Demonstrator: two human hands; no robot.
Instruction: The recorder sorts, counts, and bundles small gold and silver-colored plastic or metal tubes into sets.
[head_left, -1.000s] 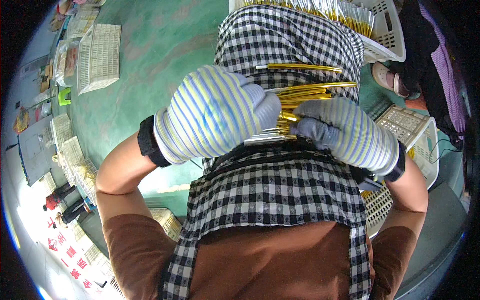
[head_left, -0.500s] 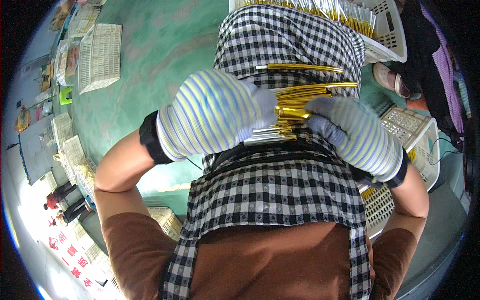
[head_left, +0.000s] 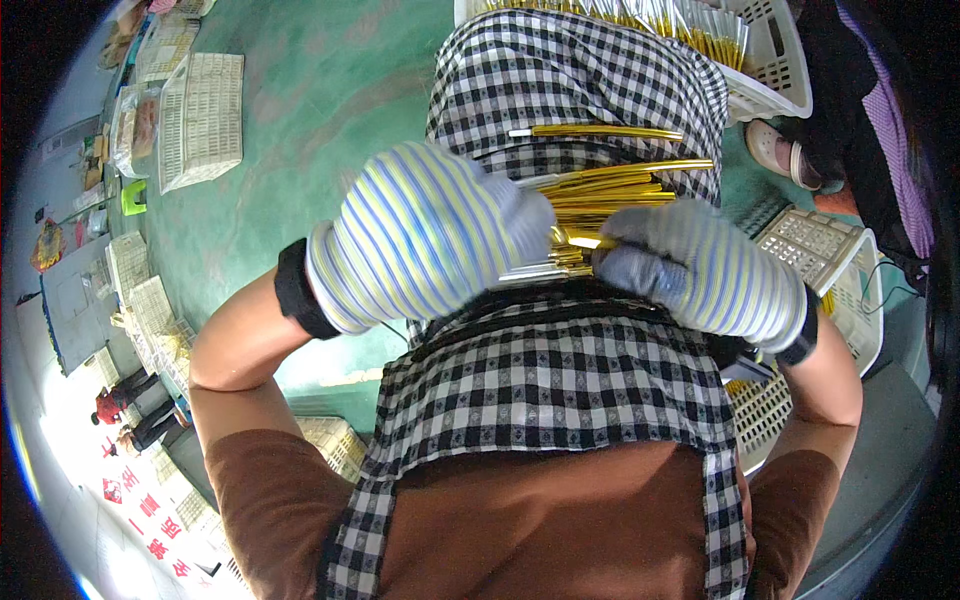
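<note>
A bundle of slim gold-and-silver tubes (head_left: 625, 205) lies across my lap on the checked apron (head_left: 550, 375). Over the bundle, my left hand (head_left: 435, 235) in a striped knit glove is closed, its fingertips at one end of a short shiny gold tube (head_left: 580, 239). From the other side, my right hand (head_left: 710, 268), gloved alike, pinches that tube's other end. Its ends are hidden in the fingers, and the fingertips are slightly blurred. A single gold tube with a white tip (head_left: 605, 132) rests apart, farther up my lap.
A white plastic crate (head_left: 775, 70) full of similar tubes stands beyond my knees. Another crate (head_left: 765, 420) sits by my right side. At the right, a person's shoe (head_left: 770, 150) is close by. More crates (head_left: 202, 120) stand on the green floor (head_left: 320, 90) to the left.
My right hand has shifted slightly left and down, closer to my left hand. Less of the gold tube shows between them. The tubes on my lap lie about as before.
</note>
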